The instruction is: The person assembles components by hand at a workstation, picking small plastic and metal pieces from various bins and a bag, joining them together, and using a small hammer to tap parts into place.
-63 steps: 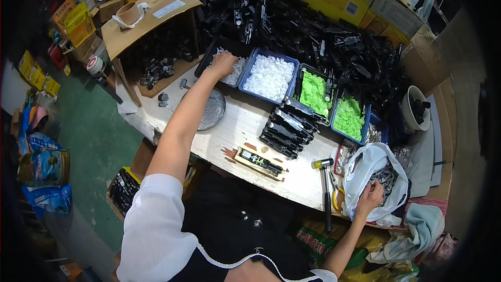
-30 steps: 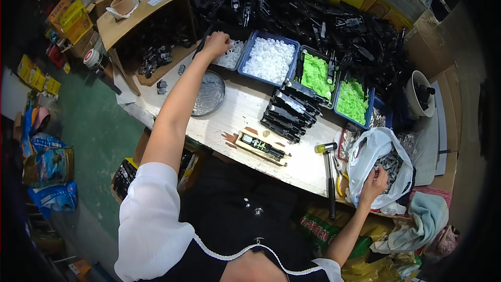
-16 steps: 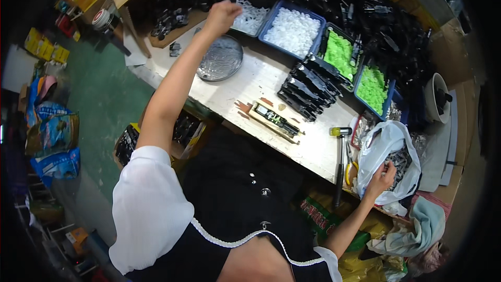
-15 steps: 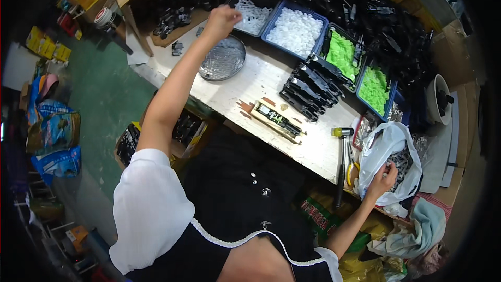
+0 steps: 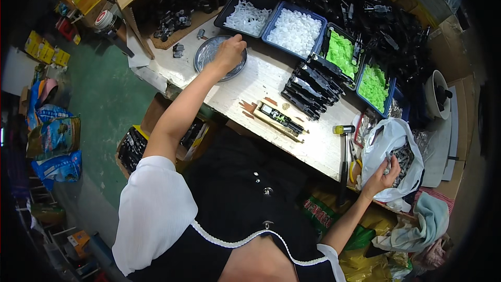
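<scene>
My left hand (image 5: 228,55) is over the right side of a round metal dish (image 5: 205,47) with a shiny, wet-looking bottom. Its fingers are pinched together, and whatever they hold is too small to make out. At the right, my right hand (image 5: 382,178) reaches into a white plastic bag (image 5: 373,152) of small grey parts (image 5: 404,164), its fingertips closed on one small grey part (image 5: 388,155). Between the hands, a black mechanism with green pieces (image 5: 282,119) lies in a pale wooden holder (image 5: 265,117) on the white worktable (image 5: 250,91).
Trays of white sticks (image 5: 248,18), white pieces (image 5: 294,31) and green pieces (image 5: 342,55) line the back. Black assemblies (image 5: 313,86) stand in a row before them. A hammer (image 5: 343,149) and yellow-handled pliers (image 5: 355,169) lie beside the bag. Black parts (image 5: 365,15) are heaped behind.
My left hand has come down and nearer, from beside the white-stick tray to over the metal dish. My right hand stays at the bag, its fingertips shifted slightly.
</scene>
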Action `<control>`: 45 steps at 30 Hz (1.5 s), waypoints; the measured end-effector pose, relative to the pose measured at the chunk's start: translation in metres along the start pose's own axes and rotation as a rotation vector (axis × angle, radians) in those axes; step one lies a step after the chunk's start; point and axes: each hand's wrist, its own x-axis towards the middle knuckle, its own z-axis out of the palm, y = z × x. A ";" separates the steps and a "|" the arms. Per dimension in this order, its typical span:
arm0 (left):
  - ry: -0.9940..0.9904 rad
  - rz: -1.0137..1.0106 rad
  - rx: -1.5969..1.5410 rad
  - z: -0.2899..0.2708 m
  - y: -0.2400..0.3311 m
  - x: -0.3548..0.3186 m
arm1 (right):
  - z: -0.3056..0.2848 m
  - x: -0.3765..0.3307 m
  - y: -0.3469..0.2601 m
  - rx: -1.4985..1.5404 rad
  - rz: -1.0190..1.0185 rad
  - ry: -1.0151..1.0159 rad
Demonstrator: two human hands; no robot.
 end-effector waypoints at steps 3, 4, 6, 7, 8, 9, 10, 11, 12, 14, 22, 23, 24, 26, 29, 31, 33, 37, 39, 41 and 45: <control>0.014 -0.080 -0.143 -0.002 -0.002 0.006 | 0.000 -0.001 -0.008 0.014 -0.007 -0.016; 0.040 -0.168 -0.259 -0.004 -0.003 0.007 | 0.000 -0.002 -0.010 0.057 0.010 -0.029; 0.038 -0.156 -0.204 -0.001 -0.004 0.008 | 0.003 -0.002 -0.018 0.057 -0.010 -0.044; 0.038 -0.143 -0.148 0.001 -0.004 0.008 | 0.006 -0.002 -0.022 0.060 -0.032 -0.056; 0.039 -0.143 -0.147 0.002 -0.005 0.007 | 0.008 0.000 -0.029 0.062 -0.031 -0.056; 0.058 -0.133 -0.138 0.003 -0.005 0.004 | 0.010 0.001 -0.038 0.074 -0.062 -0.079; 0.078 -0.122 -0.129 0.002 -0.004 0.003 | 0.013 0.003 -0.045 0.086 -0.092 -0.100; 0.079 -0.121 -0.127 -0.002 -0.005 0.001 | 0.016 0.003 -0.051 0.087 -0.092 -0.098; 0.143 -0.153 -0.202 -0.008 -0.007 -0.003 | 0.019 0.003 -0.057 0.118 -0.099 -0.112; 0.204 -0.178 -0.280 -0.021 -0.002 -0.009 | 0.024 -0.001 -0.068 0.222 -0.061 -0.135; 0.001 -0.513 -1.299 -0.049 0.081 -0.043 | 0.075 -0.009 -0.163 0.618 -0.171 -0.396; -0.006 -0.475 -1.341 -0.049 0.090 -0.046 | 0.080 -0.007 -0.172 0.620 -0.233 -0.395; -0.043 -0.423 -1.378 -0.049 0.097 -0.050 | 0.083 -0.007 -0.179 0.641 -0.208 -0.414; -0.065 -0.375 -1.390 -0.049 0.109 -0.054 | 0.091 -0.008 -0.187 0.682 -0.167 -0.431; -0.089 -0.294 -1.400 -0.052 0.122 -0.055 | 0.092 -0.009 -0.189 0.694 -0.155 -0.442; -0.092 -0.246 -1.357 -0.054 0.126 -0.057 | 0.090 -0.011 -0.188 0.680 -0.154 -0.449; -0.102 -0.227 -1.352 -0.053 0.128 -0.061 | 0.089 -0.015 -0.186 0.676 -0.149 -0.466; -0.115 -0.189 -1.338 -0.053 0.135 -0.060 | 0.090 -0.014 -0.183 0.679 -0.138 -0.459; -0.143 -0.176 -1.314 -0.048 0.135 -0.056 | 0.093 -0.012 -0.180 0.673 -0.133 -0.469; -0.110 -0.143 -1.283 -0.055 0.137 -0.054 | 0.092 -0.008 -0.187 0.664 -0.154 -0.464; -0.130 -0.135 -1.250 -0.059 0.135 -0.040 | 0.101 0.005 -0.190 0.676 -0.165 -0.432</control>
